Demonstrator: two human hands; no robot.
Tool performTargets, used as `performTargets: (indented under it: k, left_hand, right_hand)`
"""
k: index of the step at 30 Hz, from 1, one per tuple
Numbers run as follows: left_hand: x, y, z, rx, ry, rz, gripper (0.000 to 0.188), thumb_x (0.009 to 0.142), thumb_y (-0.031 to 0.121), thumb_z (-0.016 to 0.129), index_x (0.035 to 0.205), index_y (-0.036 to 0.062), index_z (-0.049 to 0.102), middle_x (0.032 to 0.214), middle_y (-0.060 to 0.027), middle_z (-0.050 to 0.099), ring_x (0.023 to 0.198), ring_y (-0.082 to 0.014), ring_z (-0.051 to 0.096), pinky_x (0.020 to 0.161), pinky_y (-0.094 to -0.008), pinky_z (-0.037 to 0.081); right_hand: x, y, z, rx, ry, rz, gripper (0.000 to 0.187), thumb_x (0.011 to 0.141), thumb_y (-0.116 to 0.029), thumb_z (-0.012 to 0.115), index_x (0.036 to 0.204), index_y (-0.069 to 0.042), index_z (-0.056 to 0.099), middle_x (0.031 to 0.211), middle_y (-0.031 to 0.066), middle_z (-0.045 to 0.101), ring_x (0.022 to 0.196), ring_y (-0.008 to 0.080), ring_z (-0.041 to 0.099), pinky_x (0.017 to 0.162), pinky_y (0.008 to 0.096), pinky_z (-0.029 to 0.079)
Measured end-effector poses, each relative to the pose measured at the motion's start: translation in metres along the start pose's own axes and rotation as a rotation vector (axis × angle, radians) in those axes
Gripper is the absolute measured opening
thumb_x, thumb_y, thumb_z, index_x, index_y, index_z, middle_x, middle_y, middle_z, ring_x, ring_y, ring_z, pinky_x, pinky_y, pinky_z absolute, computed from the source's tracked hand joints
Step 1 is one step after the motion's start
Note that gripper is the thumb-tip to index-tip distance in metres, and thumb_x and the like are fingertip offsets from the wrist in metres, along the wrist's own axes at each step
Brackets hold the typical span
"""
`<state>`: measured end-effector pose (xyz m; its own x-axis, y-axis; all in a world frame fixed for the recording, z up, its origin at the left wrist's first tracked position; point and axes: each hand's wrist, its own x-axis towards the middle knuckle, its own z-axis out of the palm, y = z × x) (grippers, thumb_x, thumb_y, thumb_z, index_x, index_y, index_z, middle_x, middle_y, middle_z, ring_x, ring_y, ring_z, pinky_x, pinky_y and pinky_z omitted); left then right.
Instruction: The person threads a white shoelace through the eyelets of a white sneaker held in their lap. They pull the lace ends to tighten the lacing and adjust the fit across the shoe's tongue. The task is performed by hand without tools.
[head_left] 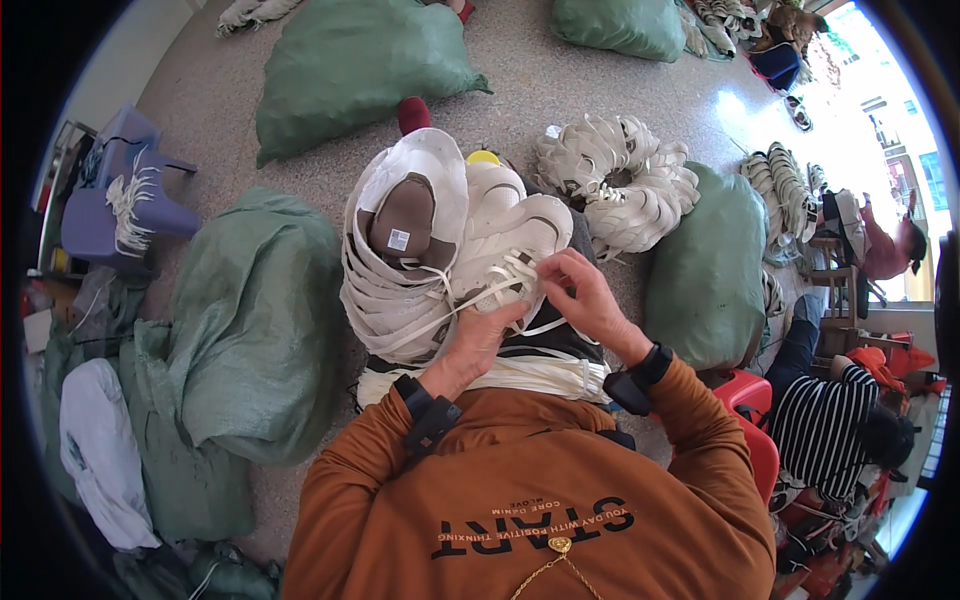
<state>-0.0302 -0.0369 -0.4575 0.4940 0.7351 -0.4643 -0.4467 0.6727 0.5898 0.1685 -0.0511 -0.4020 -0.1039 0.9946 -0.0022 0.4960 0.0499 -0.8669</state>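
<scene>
On my lap lies a white shoe upper [525,232] with cream trim and a white shoelace [508,270] partly threaded through its eyelets. My left hand [478,338] grips the upper's near edge beside the lacing. At the right side of the lacing, my right hand [585,295] has thumb and forefinger pinched on the lace; the fingertips partly cover it. Left of the upper leans a nested stack of shoe uppers [375,300], the top one showing a brown lining with a white label. A bundle of cream laces [540,377] lies across my lap, nearest my wrists.
A ring of nested uppers [615,180] sits just beyond my right hand. Green sacks stand at left [255,320], right [708,270] and far ahead [365,70]. A purple chair [135,195] holds laces. At right are a red chair [745,400] and people [825,425].
</scene>
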Motion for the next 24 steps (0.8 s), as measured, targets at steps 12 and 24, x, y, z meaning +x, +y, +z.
performTargets:
  k: [12, 24]
  left_hand:
    - [0.002, -0.003, 0.001, 0.018, 0.063, -0.034, 0.038, 0.090, -0.002, 0.072, 0.126, 0.0075, 0.063, 0.119, -0.0040, 0.069, 0.106, -0.0163, 0.067, 0.091, -0.0307, 0.054]
    - [0.000, -0.005, 0.000, -0.007, 0.099, -0.042, 0.034, 0.089, 0.001, 0.074, 0.122, 0.0069, 0.066, 0.117, -0.0038, 0.070, 0.106, -0.0155, 0.067, 0.089, -0.0309, 0.054]
  right_hand:
    - [0.022, -0.009, -0.026, 0.223, -0.247, 0.211, 0.012, 0.091, -0.010, 0.067, 0.098, 0.001, 0.065, 0.088, 0.0056, 0.063, 0.091, 0.0078, 0.057, 0.080, 0.0270, 0.046]
    - [0.020, -0.018, -0.017, 0.413, -0.229, 0.058, 0.012, 0.092, -0.009, 0.068, 0.100, -0.001, 0.064, 0.093, 0.0103, 0.065, 0.086, 0.0219, 0.062, 0.082, 0.0313, 0.049]
